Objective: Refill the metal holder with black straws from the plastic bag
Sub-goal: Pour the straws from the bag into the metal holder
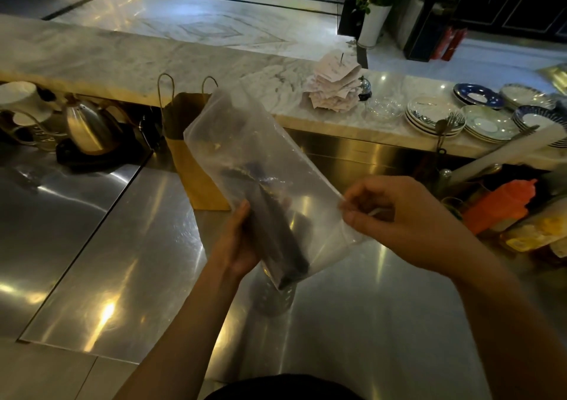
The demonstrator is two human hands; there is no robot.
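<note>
A clear plastic bag (254, 154) hangs tilted over the steel counter, with a bundle of black straws (276, 231) inside at its lower end. My left hand (236, 243) grips the straws through the bag's left side. My right hand (395, 215) pinches the bag's right edge. Below the bag's lower end stands the perforated metal holder (274, 298), mostly hidden behind the bag.
A brown paper bag (190, 154) stands behind the plastic bag. A metal kettle (87, 129) sits at the left. Stacked plates (435, 117) and a receipt spike (336, 83) line the marble ledge. An orange bottle (503, 203) lies at the right.
</note>
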